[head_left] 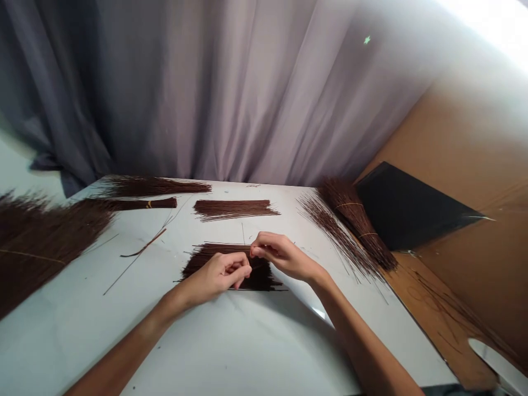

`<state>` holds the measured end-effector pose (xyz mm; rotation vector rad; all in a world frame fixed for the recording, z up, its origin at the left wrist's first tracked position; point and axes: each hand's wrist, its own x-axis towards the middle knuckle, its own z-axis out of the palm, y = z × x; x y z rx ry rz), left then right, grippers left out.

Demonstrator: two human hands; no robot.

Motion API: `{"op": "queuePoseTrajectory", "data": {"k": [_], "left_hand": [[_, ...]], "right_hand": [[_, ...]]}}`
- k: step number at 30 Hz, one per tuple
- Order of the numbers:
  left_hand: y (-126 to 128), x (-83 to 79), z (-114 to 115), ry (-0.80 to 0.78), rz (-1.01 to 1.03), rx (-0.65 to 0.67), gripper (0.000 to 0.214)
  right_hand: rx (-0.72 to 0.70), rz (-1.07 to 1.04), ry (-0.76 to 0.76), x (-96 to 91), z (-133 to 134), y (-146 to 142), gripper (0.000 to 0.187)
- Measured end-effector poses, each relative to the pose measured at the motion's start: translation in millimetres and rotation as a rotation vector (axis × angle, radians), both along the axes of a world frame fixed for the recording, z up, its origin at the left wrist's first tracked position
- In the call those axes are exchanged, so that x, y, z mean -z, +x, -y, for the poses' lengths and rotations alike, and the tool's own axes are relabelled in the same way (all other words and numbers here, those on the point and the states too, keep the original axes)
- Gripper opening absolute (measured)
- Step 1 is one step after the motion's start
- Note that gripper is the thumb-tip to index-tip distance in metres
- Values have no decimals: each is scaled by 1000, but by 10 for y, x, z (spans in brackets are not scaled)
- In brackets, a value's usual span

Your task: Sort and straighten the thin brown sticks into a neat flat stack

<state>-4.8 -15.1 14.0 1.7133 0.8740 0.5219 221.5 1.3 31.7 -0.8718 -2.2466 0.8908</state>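
Note:
A flat pile of short dark brown sticks (206, 258) lies on the white table (231, 341) in front of me. My left hand (220, 275) rests on the pile with its fingers curled together. My right hand (280, 256) is just to its right, fingertips pinched at the pile's upper edge. What the fingers hold is too thin to make out. Both forearms reach in from the bottom of the view.
A second small stick pile (233, 209) lies further back. Tied brown bundles lie at the left (45, 236), at the back left (140, 204) and at the right (355, 225). A black board (404, 206) leans at the right on a brown surface. A grey curtain (231, 93) hangs behind.

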Motion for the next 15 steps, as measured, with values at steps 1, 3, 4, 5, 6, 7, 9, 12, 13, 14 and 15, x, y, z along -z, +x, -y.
{"op": "queuePoseTrajectory", "data": {"k": [1, 3, 4, 5, 6, 7, 9, 12, 13, 14, 15], "left_hand": [[4, 35, -27, 47, -37, -50, 31], [1, 92, -95, 127, -15, -175, 32], [-6, 105, -125, 140, 23, -226, 32], [-16, 104, -148, 131, 69, -263, 32], [-25, 92, -159, 103, 115, -283, 32], [-31, 72, -157, 64, 153, -287, 31], [-27, 29, -122, -15, 197, -243, 31], [4, 13, -44, -78, 147, -60, 29], [12, 26, -31, -83, 105, -5, 28], [15, 46, -31, -71, 64, 20, 28], [12, 69, -45, -46, 32, 11, 28]], "right_hand": [[44, 81, 138, 1, 49, -4, 26], [121, 191, 360, 60, 147, -38, 27], [144, 198, 405, 109, 181, -59, 28], [159, 169, 396, 162, 196, -75, 28], [170, 114, 345, 212, 188, -84, 27], [177, 54, 263, 252, 159, -84, 26], [161, -36, 74, 286, 59, -57, 27], [86, -45, -34, 213, -56, 17, 29], [72, -20, 15, 172, -54, 35, 30], [67, 23, 98, 134, -29, 45, 30], [73, 81, 196, 105, 15, 45, 30]]}}
